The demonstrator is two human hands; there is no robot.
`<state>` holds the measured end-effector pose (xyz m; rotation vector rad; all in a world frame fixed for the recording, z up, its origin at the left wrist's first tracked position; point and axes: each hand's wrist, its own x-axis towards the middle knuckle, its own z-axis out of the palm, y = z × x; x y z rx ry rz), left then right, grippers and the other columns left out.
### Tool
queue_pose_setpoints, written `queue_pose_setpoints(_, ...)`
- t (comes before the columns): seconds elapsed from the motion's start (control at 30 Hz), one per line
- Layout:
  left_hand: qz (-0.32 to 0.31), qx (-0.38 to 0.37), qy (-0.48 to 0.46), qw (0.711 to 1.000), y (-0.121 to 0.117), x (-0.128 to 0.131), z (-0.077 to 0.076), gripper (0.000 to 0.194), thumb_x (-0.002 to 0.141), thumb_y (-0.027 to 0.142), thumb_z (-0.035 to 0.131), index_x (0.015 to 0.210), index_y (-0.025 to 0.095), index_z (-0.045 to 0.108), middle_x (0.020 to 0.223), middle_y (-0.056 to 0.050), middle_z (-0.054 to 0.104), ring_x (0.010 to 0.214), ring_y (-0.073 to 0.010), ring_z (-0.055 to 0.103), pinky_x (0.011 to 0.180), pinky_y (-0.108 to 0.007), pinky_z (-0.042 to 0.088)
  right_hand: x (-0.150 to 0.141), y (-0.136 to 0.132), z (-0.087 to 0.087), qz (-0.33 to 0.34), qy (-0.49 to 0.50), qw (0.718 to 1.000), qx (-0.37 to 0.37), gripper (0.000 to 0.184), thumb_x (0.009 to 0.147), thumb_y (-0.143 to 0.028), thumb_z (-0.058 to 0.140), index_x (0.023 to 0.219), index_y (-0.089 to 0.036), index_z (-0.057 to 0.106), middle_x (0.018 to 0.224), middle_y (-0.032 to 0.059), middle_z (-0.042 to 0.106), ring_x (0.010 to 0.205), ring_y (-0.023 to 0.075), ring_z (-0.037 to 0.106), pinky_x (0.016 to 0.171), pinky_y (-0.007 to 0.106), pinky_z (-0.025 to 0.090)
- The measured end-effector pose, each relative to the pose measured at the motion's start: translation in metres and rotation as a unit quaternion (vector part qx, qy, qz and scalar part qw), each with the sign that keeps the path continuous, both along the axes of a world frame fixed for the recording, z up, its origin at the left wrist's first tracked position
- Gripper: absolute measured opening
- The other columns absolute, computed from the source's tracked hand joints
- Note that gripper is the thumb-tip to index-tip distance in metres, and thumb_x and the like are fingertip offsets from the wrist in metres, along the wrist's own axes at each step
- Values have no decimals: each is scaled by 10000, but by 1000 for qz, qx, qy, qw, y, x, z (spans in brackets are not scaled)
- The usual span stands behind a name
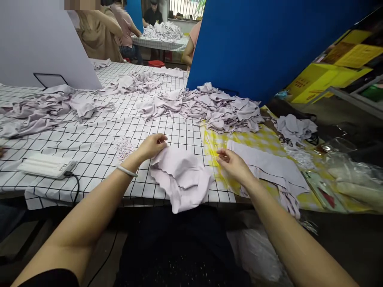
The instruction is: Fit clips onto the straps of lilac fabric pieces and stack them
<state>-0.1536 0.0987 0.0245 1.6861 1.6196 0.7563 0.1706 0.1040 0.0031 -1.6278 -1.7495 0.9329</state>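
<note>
A pale lilac pair of underpants [182, 171] lies crumpled at the table's front edge, its lower part hanging slightly over. My left hand [152, 146] is at the upper left edge of the underpants, its fingers bent and closed on the fabric there. A light band circles that wrist. To the right, apart from the underpants, my right hand [232, 162] hovers with bent fingers and a gap between thumb and fingertips; I see nothing held in it. Close beside this hand, flat lilac pieces [269, 161] lie stacked on a yellow checked cloth [211, 139].
A large lilac garment heap [221, 107] lies behind, with more garments [38, 107] at left. Thread scraps [125, 148] and a white power bank [47, 165] with a cable sit left. Blue [254, 48] and white [44, 40] panels stand upright. Other people work beyond.
</note>
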Motion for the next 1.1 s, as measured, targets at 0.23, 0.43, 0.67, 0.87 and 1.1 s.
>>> queue_pose_setpoints(0.23, -104, 95, 200, 970, -40, 5, -36, 435, 761, 208, 586, 1196, 195, 591, 1285, -107, 578, 1238, -312, 476, 1041, -522, 424, -40, -68, -24, 182, -118, 959, 184, 106, 924, -257, 555, 980, -202, 626, 954, 93, 647, 909, 250, 593, 806, 410, 491)
queue_pose_setpoints(0.43, -117, 115, 280, 946, -34, -3, -44, 275, 744, 146, 581, 998, 184, 679, 1196, -136, 628, 1161, -339, 509, 989, -546, 446, -66, -65, -4, 241, -3, 958, 153, 86, 937, -231, 572, 878, -221, 635, 923, 58, 671, 914, 231, 597, 832, 405, 482)
queue_pose_setpoints(0.67, -64, 4, -87, 994, -86, -32, 46, 177, 842, 344, 562, 748, 211, 632, 819, -47, 661, 771, -201, 612, 681, -341, 524, -7, -75, 75, 7, 205, 977, 59, 221, 870, -476, 670, 950, -272, 644, 870, 33, 657, 733, 179, 611, 634, 302, 519)
queue_pose_setpoints(0.87, -25, -134, -193, 972, -47, -18, 68, 252, 729, 397, 699, 677, 174, 596, 639, -13, 566, 574, -131, 530, 512, -262, 445, -7, -5, 41, -14, 219, 975, -20, 382, 732, -526, 752, 916, -216, 623, 850, 30, 643, 731, 166, 608, 689, 322, 533)
queue_pose_setpoints(1.1, 129, 45, 46, 990, -53, 0, -23, 455, 840, 451, 608, 1207, 186, 558, 1317, -135, 572, 1237, -308, 505, 1009, -498, 446, 15, -13, -20, 23, -54, 992, 113, 256, 879, -374, 570, 1066, -202, 601, 1052, 89, 642, 924, 227, 611, 872, 430, 499)
